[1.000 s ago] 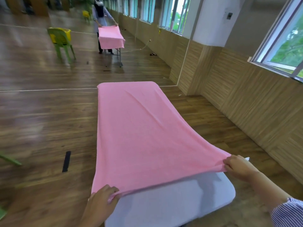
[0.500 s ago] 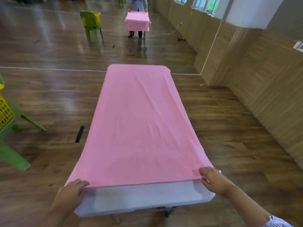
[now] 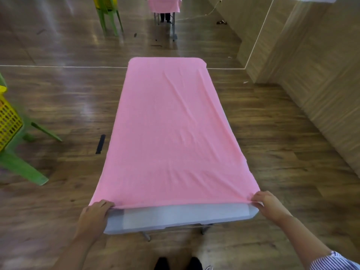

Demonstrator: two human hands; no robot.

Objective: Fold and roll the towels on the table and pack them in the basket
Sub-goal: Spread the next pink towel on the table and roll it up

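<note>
Both arms reach forward from the bottom of the view to the near end of the surface (image 3: 175,216). The left hand (image 3: 95,213), at about 7 o'clock, lies palm down with its fingers curled over the near left corner of the pink towel (image 3: 171,133), a closed grip on the cloth edge. The right hand (image 3: 267,204), at about 5 o'clock, pinches the near right corner, where the cloth bunches into small creases under its fingers; a striped sleeve (image 3: 331,262) shows at the lower right. The towel is spread flat along the whole surface, running away toward 12 o'clock, with a bare white strip of the surface left showing at the near end between the two hands. At 9 o'clock a yellow basket (image 3: 8,121) sits on a green chair (image 3: 23,168); its inside is out of sight. At 12 o'clock, far off, another pink cloth (image 3: 164,3) covers a second table.
</note>
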